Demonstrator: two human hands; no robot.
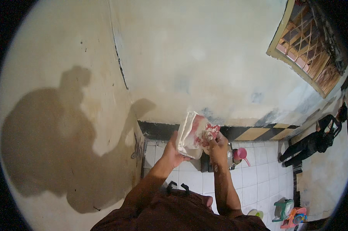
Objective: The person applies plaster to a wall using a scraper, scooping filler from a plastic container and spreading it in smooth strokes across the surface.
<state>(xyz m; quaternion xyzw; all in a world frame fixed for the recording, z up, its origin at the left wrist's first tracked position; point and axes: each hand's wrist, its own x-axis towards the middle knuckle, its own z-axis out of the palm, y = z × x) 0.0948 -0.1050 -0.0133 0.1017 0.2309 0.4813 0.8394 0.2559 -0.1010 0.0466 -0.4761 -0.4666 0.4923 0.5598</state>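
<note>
1. At the bottom centre of the frame, two bare forearms rise from a dark brown shirt (174, 215) toward the middle.
2. The left hand (173, 152) is clamped on the lower left edge of a white cloth with red patches (192, 134), its fingers wrapped behind it.
3. The right hand (217, 148) pinches the cloth's right side, bunching it; suds or lint cling to the knuckles.
4. The cloth hangs in the air at centre frame, crumpled and damp-looking. The work looks mid-way: the cloth is in hand, not yet laid down or hung.
5. Beyond it lie a white tiled floor (254, 173), a pink scoop (241, 154) and a stained wall (204, 65).
</note>
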